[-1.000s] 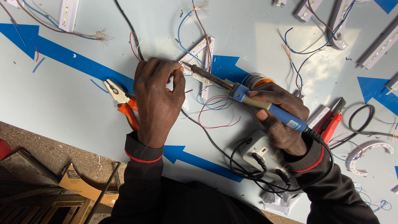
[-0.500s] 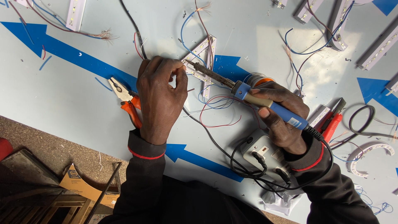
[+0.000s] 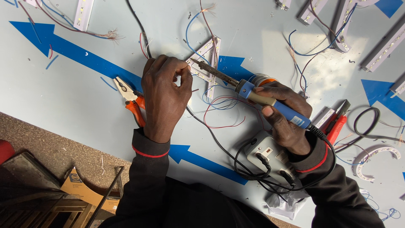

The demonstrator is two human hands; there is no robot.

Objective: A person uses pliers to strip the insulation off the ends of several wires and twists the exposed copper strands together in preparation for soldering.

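The work surface is a pale grey board printed with blue arrows, littered with loose wires and LED strip sections; bare ground shows at the lower left of the frame.

The right hand is closed around the blue handle of a soldering iron. The iron's long axis runs from lower right to upper left, tip toward centre frame, resting at an angled LED strip piece.

The left hand lies just left of that tip, fingers pinched together; what they pinch is too small to identify, probably a thin wire. It is the hand nearer the strip.

Orange-handled pliers lie touching the left hand's outer edge. A white power socket sits below the right hand.
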